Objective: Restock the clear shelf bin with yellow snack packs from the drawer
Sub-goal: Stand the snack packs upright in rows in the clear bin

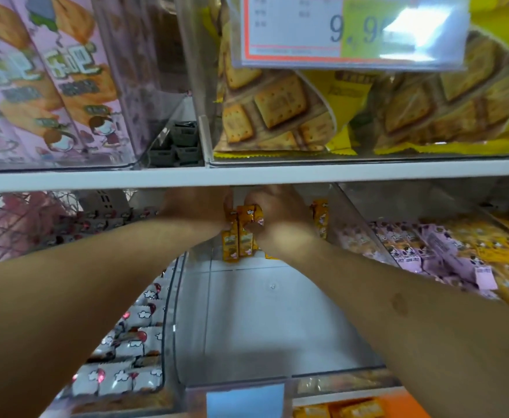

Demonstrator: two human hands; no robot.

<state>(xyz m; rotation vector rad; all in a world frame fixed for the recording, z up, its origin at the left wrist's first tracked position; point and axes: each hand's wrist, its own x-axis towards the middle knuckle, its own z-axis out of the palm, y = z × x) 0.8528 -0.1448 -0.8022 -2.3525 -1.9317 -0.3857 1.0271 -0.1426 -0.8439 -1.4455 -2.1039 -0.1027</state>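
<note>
While both your arms reach deep under the white shelf edge (247,175), your left hand (197,208) and right hand (277,218) meet at the back of the clear bin (277,312), pressing a small cluster of yellow snack packs (241,233) between them. Your right hand's fingers curl round the top of the packs; your left hand lies against their left side, but its fingers are hidden behind the wrist, so whether they grip cannot be told. The packs stand roughly upright at the far end of the bin, whose pale floor shows bare in front of them (one more yellow pack (320,217) stands just right of your right hand). To the left sits a bin of white wrapped snacks (132,357); to the right, pink packs (428,251) lie mixed with yellow ones. Above the shelf, bags of biscuits (277,107) sit behind a blurred price tag (353,28), with pink boxes (51,79) beside them.
</note>
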